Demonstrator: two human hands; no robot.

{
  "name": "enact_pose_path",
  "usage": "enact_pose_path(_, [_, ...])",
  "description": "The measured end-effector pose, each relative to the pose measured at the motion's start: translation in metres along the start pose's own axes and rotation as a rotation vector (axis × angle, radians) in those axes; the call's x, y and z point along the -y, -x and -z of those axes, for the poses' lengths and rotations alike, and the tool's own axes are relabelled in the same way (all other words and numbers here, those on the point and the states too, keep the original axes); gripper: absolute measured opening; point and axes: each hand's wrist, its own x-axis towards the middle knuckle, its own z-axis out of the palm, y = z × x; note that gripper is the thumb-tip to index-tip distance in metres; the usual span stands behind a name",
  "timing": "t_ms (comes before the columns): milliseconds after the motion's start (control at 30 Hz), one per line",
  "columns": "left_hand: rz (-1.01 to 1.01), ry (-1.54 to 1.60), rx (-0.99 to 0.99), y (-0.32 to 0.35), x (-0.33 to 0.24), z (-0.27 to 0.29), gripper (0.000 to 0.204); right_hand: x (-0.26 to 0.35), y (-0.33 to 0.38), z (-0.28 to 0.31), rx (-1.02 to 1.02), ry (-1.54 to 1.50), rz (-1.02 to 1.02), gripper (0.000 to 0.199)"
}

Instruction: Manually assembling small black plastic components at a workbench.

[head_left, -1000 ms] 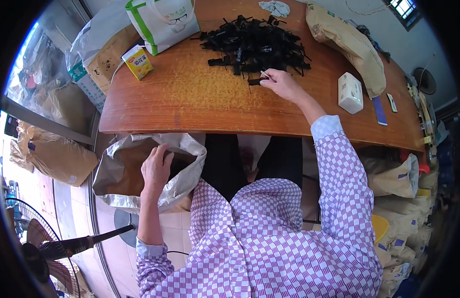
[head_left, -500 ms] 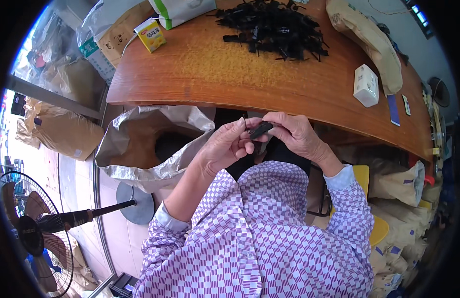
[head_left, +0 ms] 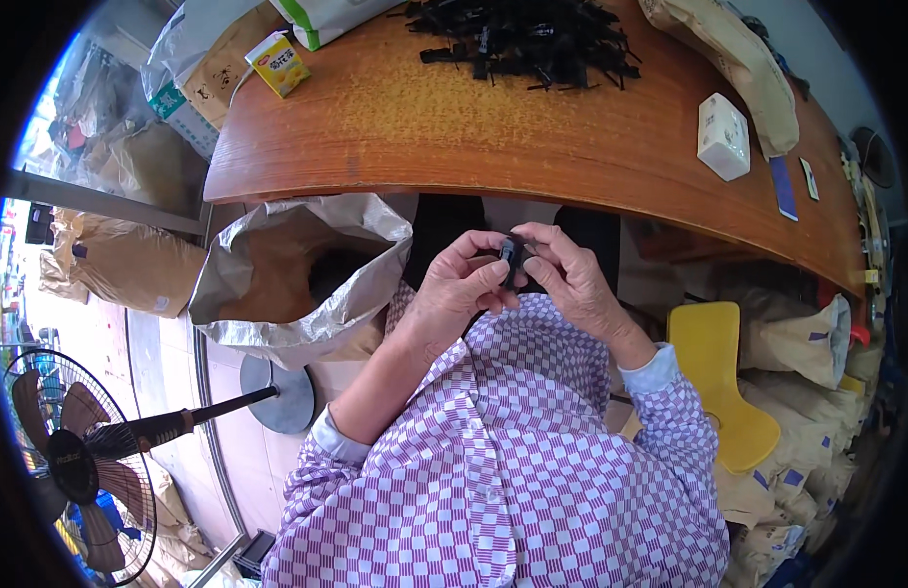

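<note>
Across twelve o'clock, a worn brown wooden table [head_left: 395, 147] bears a tangled black heap of small strips [head_left: 532, 49]. Since a second ago, the right hand [head_left: 577, 279] has left that heap and the left hand [head_left: 464, 284] the open silvery sack [head_left: 302, 338] at nine; off centre towards two, both pinch one small black piece [head_left: 510, 255].

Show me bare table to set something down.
Widest: the near stretch of wooden table, bordered by yellow carton, black pile and white packet. A smaller gap lies between black pile and white packet. Crowded: right side, where white packet, paper sack and purple strip cluster.
</note>
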Motion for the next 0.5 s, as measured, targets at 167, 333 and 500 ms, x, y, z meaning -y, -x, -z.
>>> enact_pose_path(167, [-0.224,-0.434,-0.112,0.002,0.007,-0.004,0.031,0.003,0.013,-0.02,-0.065,-0.402,-0.312,0.038])
enact_pose_path(333, [-0.369,-0.704,-0.235,0.003,0.019,-0.004,0.035,0.005,0.015,-0.038,-0.114,-0.589,-0.346,0.037])
enact_pose_path(500, [-0.447,-0.881,-0.291,0.004,0.02,-0.004,0.034,-0.007,0.016,-0.051,-0.175,-0.528,-0.326,0.032])
